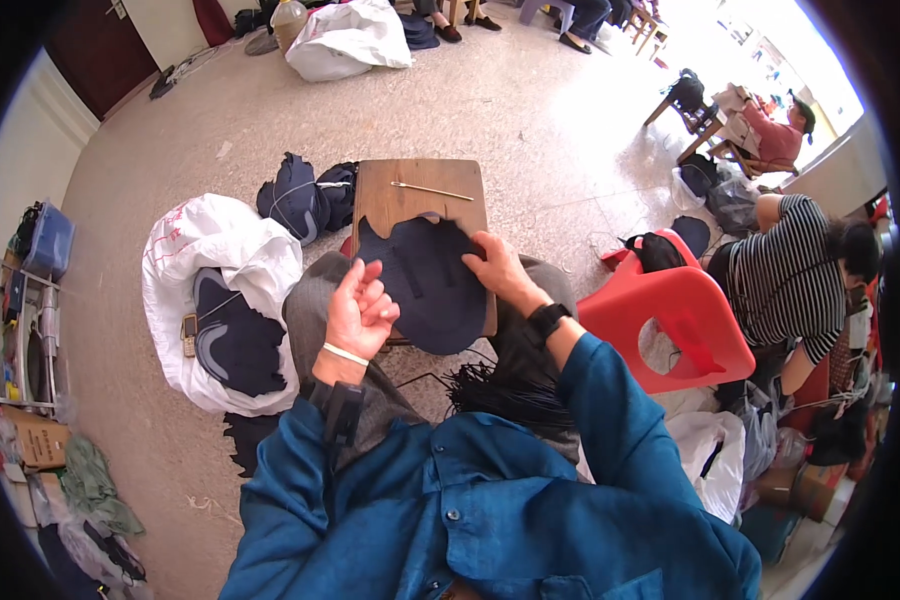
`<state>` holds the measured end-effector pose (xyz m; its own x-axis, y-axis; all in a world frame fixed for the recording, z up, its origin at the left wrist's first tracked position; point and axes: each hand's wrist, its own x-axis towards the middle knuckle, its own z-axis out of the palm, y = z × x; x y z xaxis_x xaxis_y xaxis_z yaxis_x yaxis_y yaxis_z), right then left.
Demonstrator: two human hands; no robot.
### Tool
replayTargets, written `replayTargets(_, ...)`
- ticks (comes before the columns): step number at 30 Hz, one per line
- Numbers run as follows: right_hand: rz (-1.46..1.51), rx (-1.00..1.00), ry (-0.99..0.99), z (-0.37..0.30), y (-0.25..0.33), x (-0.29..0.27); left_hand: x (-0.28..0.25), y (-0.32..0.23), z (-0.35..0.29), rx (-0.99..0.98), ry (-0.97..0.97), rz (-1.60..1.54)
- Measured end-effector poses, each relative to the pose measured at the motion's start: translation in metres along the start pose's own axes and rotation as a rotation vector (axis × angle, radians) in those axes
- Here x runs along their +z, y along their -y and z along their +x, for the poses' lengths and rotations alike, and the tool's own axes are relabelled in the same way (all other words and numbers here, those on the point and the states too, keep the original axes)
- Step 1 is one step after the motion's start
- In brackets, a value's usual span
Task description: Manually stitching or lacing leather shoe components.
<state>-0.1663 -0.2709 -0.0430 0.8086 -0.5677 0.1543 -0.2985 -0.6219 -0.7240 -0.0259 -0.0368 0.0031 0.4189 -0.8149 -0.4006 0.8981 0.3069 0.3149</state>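
Over the surface [380, 200], the right hand [500, 268] pinches the dark cloth [430, 295], apparently steadying it; the left hand [358, 314] half-curls, grasp unclear. A slim rod [435, 190] crosses the surface's far end.

Rod [432, 191] on stool [395, 205] behind cloth [430, 275], sack [250, 243] left

- i see one dark navy fabric piece [425, 300], its far edge ragged, near end rounded, two short dark strips mid-surface.
- i see it spread over the brown wooden stool [410, 175], overhanging the near edge.
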Motion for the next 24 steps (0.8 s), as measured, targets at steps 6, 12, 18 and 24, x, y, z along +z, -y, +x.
replayTargets(6, -0.091, 0.107, -0.047, -0.019, 0.022, -0.001, -0.025, 0.009, -0.021, -0.137, -0.214, 0.156)
replayTargets(12, 0.254, 0.548, 0.134, -0.021, 0.038, -0.018, -0.01, 0.033, 0.009, 0.205, -0.13, 0.954)
replayTargets(18, -0.145, -0.099, 0.017, -0.076, 0.034, -0.037, -0.022, 0.027, 0.035, 0.554, 0.008, 1.736)
replayTargets(24, -0.587, -0.346, 0.376, -0.146, 0.032, -0.019, -0.018, 0.033, 0.028, 0.57, 0.076, 1.766)
